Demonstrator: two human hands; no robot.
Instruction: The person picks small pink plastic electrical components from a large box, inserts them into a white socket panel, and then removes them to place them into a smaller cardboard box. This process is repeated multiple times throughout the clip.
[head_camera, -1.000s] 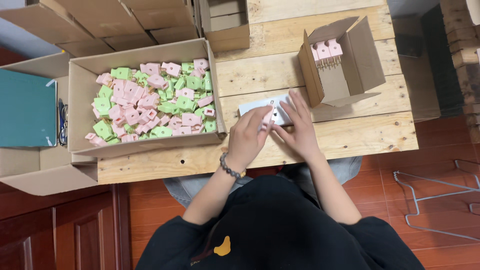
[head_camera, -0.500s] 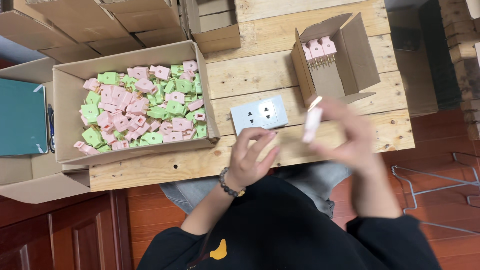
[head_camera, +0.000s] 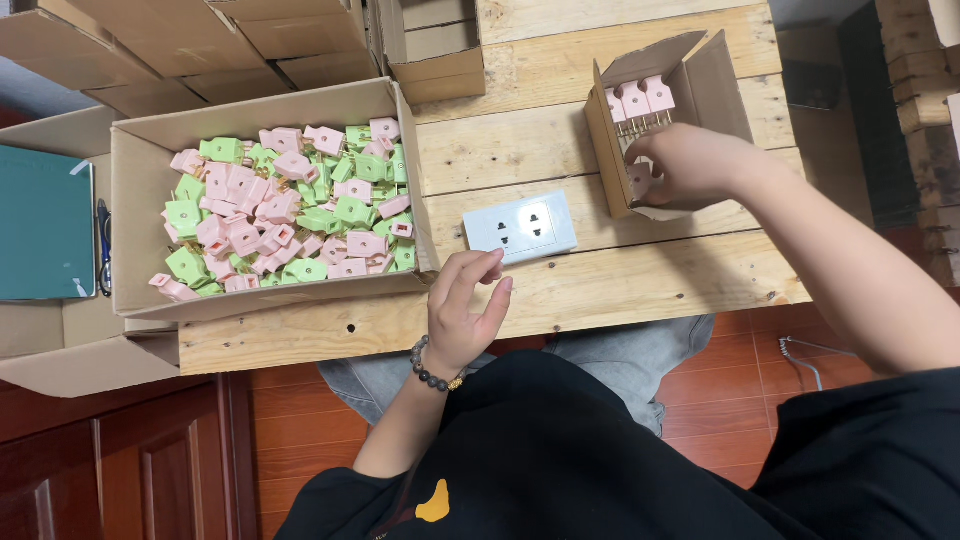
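We are looking down, from left to right, at a wooden plank table (head_camera: 600, 300) carrying three stations. At the left of the frame a large open carton (head_camera: 135, 250) is holding a loose heap of pink and green plug adapters (head_camera: 290, 215). At the centre a white double wall socket (head_camera: 520, 228) is lying flat on the planks; a second ago both hands were pressed together over it, and it is now lying bare and untouched. We are reading this as one test cycle ending: the piece has come off the socket and is passing to the packing side.

The left hand (head_camera: 462, 310) is hovering just below and to the left of the socket, fingers loosely curled and empty, near it but not touching.

The right hand (head_camera: 690, 165) has travelled to the upper right of the frame and is reaching into the small carton (head_camera: 725, 85), which is lying on its side with its mouth toward us. It is closing around a pink adapter (head_camera: 640, 180) at the carton's lower edge, below a neat row of pink adapters (head_camera: 635, 98) standing with prongs downward. The two hands are well apart.
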